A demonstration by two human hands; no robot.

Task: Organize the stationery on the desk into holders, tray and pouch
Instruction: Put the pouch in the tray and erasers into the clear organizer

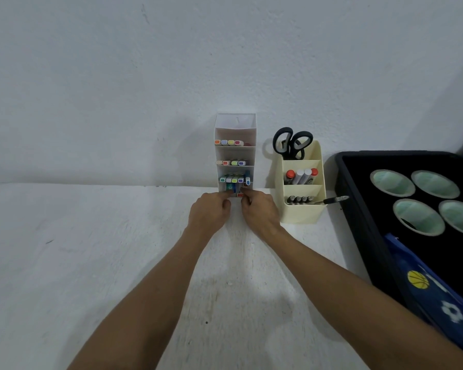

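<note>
Small markers (pixel 234 187), light, stiff and probably slick, are pinched at the caps by the left hand (pixel 208 212) and right hand (pixel 259 213), just ahead in the holder (pixel 235 129).

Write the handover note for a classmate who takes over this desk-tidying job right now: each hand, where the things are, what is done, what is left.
Left hand and right hand: fingertips at the lowest tier of the white tiered holder, on markers there; the exact grip is hidden.
Done: its upper tiers hold markers; the cream holder holds the scissors, markers and pens.
The blue pouch lies in the black tray.
Left: settle the bottom tier.
</note>
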